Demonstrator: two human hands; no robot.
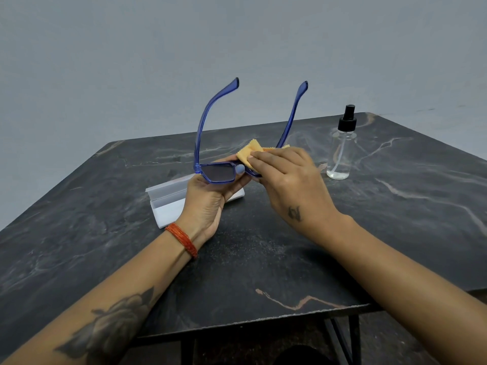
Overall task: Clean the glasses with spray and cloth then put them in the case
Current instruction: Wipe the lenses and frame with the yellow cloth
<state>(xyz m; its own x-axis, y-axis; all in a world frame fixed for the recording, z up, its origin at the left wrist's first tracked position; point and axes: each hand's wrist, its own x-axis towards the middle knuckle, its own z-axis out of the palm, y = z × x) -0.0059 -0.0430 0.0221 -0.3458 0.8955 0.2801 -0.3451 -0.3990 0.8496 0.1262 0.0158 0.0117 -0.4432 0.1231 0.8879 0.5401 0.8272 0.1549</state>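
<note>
Blue-framed glasses [216, 173] with dark lenses are held above the table, their two arms unfolded and pointing up and away from me. My left hand [208, 198] grips the frame at the left lens and bridge. My right hand [287, 177] presses a small yellow cloth [250, 155] onto the right lens, which the cloth and fingers hide. A white glasses case [168, 200] lies open on the table just below and behind my left hand, partly covered by it. The clear spray bottle [342, 151] with a black nozzle stands upright to the right of my right hand.
Everything rests on a dark marble-patterned table [263, 259]; its front edge runs near my forearms and its right corner lies past the bottle. A grey wall stands behind. An orange bangle circles my left wrist.
</note>
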